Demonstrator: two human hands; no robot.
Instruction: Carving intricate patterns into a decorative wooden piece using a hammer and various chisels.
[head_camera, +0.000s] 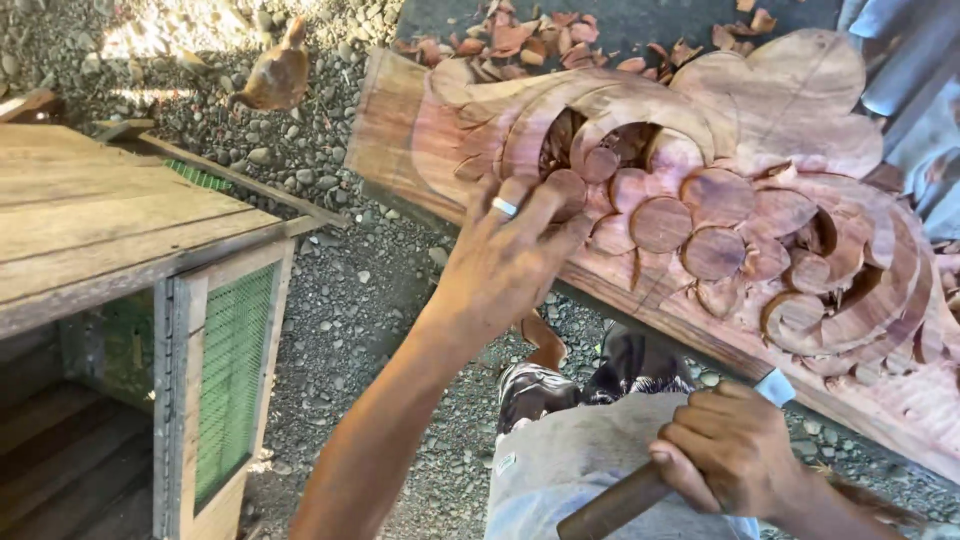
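Nearest, right hand (735, 450) clamped around a round wooden mallet handle (615, 505). Farther, left hand (505, 260), fingers together, pressing on the carved plank (740, 200) slanting above gravel. Probably heavy, stiff, splintery; best gripped along uncarved edges.

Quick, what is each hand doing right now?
Left hand: resting on the carved wooden panel; grip cannot be told.
Right hand: closed around a brown wooden handle.

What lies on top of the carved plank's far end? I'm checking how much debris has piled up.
Reddish wood chips lie heaped along the far edge of the carved plank. The left hand covers part of the carving nearer the camera.
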